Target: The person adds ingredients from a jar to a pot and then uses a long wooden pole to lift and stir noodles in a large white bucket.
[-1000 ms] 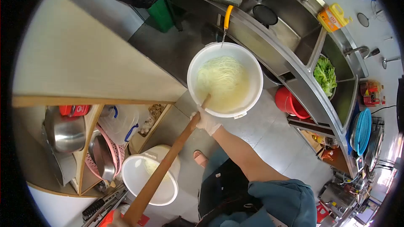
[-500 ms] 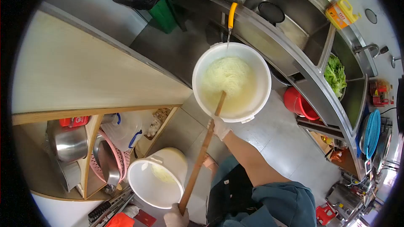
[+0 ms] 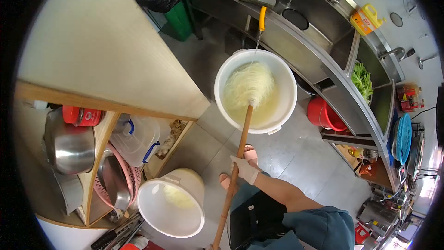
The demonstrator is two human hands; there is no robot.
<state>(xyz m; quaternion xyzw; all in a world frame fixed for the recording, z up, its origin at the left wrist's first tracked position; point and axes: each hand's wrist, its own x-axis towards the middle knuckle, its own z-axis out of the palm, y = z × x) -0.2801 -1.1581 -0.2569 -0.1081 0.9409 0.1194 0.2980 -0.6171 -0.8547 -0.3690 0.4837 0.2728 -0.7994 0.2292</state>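
A long wooden stick (image 3: 231,187) slants down from the big white bucket (image 3: 291,88). My gloved right hand (image 3: 246,170) is closed around its middle. At the bottom edge only a sliver of my left hand (image 3: 217,247) shows, at the stick's lower end. The stick's far end is in a mass of thin pale noodles (image 3: 249,81), which bulges up out of cloudy yellowish liquid. From a yellow hose (image 3: 262,18) water runs into the bucket. A second white bucket (image 3: 196,187), lying tilted toward me, has some pale noodles inside.
Steel sinks (image 3: 319,37) curve along the right, holding leafy greens (image 3: 362,81). A red bucket (image 3: 319,113) stands beneath them. On the left a wooden shelf unit (image 3: 104,153) holds pots and a pink basket (image 3: 134,180). A green bin (image 3: 179,21) is at the back.
The stick and my right hand have pulled back toward me, and my left hand has slid mostly out of view. The noodles have risen into a swirled mound at the stick's end.
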